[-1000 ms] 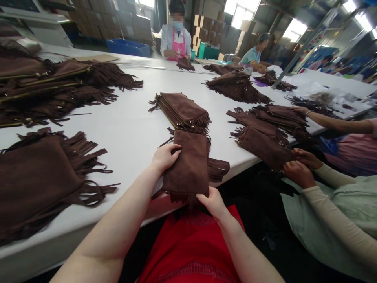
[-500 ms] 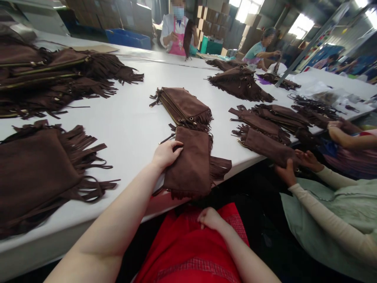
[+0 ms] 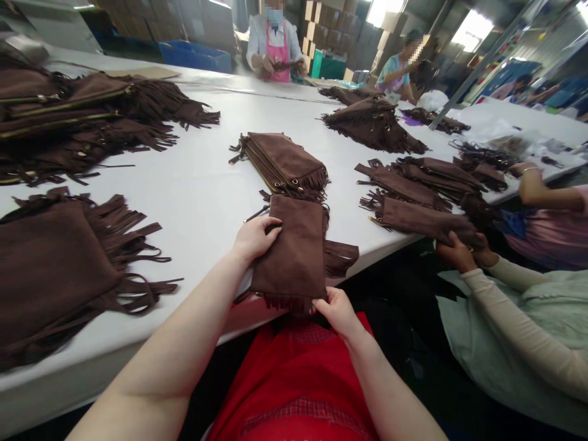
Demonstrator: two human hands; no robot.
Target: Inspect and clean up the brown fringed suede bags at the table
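Observation:
A brown suede fringed bag (image 3: pixel 296 254) lies flat at the near edge of the white table (image 3: pixel 202 196), its fringe hanging over the edge. My left hand (image 3: pixel 254 238) rests on the bag's left side with the fingers curled over its edge. My right hand (image 3: pixel 337 310) pinches the bag's near right corner at the fringe. Just behind it sits a small stack of the same bags (image 3: pixel 282 164).
Heaps of brown fringed bags lie at the left (image 3: pixel 68 119) and near left (image 3: pixel 59 263). More piles (image 3: pixel 413 190) sit at the right, where a co-worker's hands (image 3: pixel 454 251) hold one. Two people stand at the far end by cardboard boxes.
My right hand, which had dropped to my lap half a second ago, is back up gripping the bag's near corner. The left hand has stayed on the bag.

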